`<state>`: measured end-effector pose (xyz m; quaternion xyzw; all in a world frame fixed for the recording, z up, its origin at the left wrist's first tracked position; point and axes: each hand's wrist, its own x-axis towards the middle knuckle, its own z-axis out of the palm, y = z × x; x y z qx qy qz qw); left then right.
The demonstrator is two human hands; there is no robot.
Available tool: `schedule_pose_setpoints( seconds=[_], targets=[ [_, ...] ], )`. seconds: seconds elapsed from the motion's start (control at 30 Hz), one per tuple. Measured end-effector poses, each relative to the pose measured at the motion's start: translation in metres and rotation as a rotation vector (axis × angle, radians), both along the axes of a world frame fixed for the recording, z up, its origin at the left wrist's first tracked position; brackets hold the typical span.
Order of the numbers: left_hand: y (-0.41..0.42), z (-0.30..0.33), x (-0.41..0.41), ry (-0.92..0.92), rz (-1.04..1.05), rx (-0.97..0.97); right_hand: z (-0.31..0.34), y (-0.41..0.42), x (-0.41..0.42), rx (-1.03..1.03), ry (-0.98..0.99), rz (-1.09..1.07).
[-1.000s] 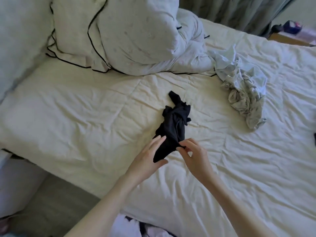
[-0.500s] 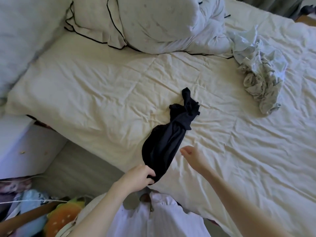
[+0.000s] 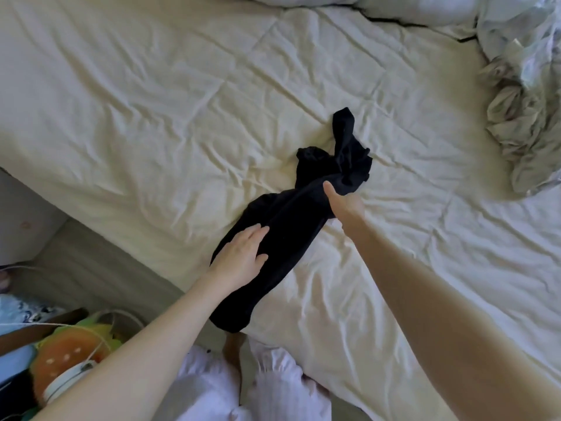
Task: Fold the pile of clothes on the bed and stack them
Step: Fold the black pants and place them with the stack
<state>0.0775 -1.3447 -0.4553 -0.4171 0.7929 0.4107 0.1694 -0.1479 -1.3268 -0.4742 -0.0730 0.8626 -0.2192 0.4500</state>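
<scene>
Left hand (image 3: 243,256) flat on black garment (image 3: 291,226); right hand (image 3: 344,205) grasps it; crumpled clothes (image 3: 525,95) apart.

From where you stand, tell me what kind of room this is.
Most likely a bedroom: a wide bed under a rumpled cream sheet, a pillow at its head, and loose clothes, a black garment and a crumpled grey one.

Bare forearms, sleeveless to the frame edge; white ruffled garment (image 3: 212,387) below.

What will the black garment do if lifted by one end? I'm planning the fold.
The black garment probably droops limply: it lies twisted and bunched. It looks thin, likely light. The left hand lies flat on it.
</scene>
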Motion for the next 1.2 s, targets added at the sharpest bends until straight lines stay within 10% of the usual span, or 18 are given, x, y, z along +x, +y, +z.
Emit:
schedule_pose_setpoints(
  seconds=[0.5,0.8,0.93,1.07,1.2],
  targets=[
    [0.046,-0.015,-0.063,0.053,-0.052,-0.121,-0.008,0.180,-0.063,0.118,0.177,-0.738],
    [-0.008,-0.040,-0.131,-0.108,-0.242,-0.300,-0.029,0.154,-0.078,0.162,0.328,0.076],
    [-0.016,-0.047,-0.118,-0.227,0.097,-0.153,-0.033,0.133,-0.084,0.210,0.346,0.203],
    [-0.040,-0.030,-0.087,-0.032,0.370,-0.210,-0.025,0.140,-0.084,0.149,0.420,-0.025],
    [-0.069,-0.015,-0.062,0.163,0.569,-0.291,-0.023,0.155,-0.070,0.187,0.534,0.256]
  ],
)
